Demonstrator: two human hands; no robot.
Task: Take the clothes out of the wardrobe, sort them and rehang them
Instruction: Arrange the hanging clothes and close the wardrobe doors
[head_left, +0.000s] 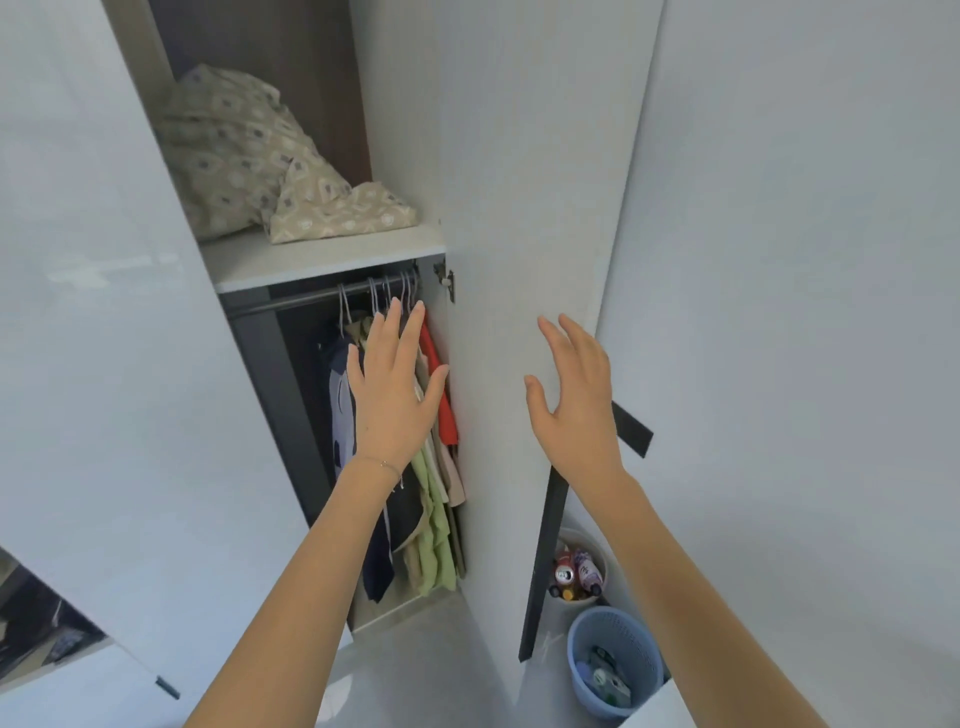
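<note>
With the left hand (392, 384) and right hand (574, 395) both spread and empty, the clothes (436, 530) hanging on the wardrobe rail (311, 299) are best gathered by their hooks (374, 296) and lifted off.

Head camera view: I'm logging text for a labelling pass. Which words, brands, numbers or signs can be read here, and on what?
No text here can be read.
Bottles and can in the white bin: labels too small and blurred.
Blue basket: raised marks near the rim, not legible.
Bedding: printed pattern, no letters visible.
Clothes: no text visible.
</note>
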